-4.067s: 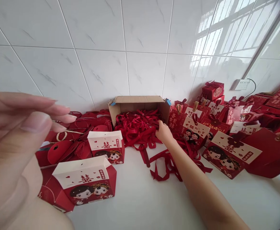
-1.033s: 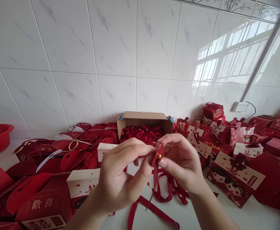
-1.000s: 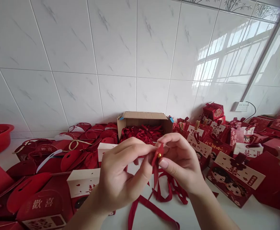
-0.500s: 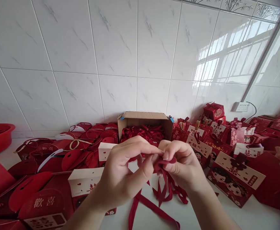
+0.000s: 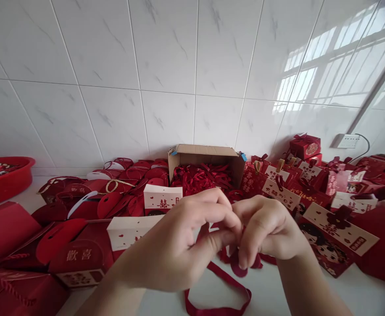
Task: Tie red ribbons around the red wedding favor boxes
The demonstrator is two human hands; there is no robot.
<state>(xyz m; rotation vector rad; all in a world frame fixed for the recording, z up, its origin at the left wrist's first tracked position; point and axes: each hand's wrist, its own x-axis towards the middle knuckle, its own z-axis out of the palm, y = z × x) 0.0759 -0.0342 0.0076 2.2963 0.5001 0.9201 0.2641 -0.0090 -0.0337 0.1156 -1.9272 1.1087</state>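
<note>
Over the table (image 5: 166, 303), well out from its far edge, the right hand (image 5: 273, 224) pinched a dark red piece (image 5: 238, 268) that showed just below its fingers (image 5: 249, 243), long axis hidden; the left hand (image 5: 182, 245) curled close beside, its hold I couldn't tell.

From my end I see left hand (image 5: 179, 245) and right hand (image 5: 271, 228) meeting above table (image 5: 159, 305), small piece (image 5: 238, 268) at right fingertips. Ribbon loop (image 5: 230, 278) on table, nearer me. Behind hands: carton (image 5: 208, 150) before wall (image 5: 167, 118), ribbon heap (image 5: 202, 175) inside. Left: gift boxes (image 5: 80, 256); basin (image 5: 6, 193) behind them, far left. Right: more gift boxes (image 5: 340, 232), socket (image 5: 346, 141) on wall behind.
</note>
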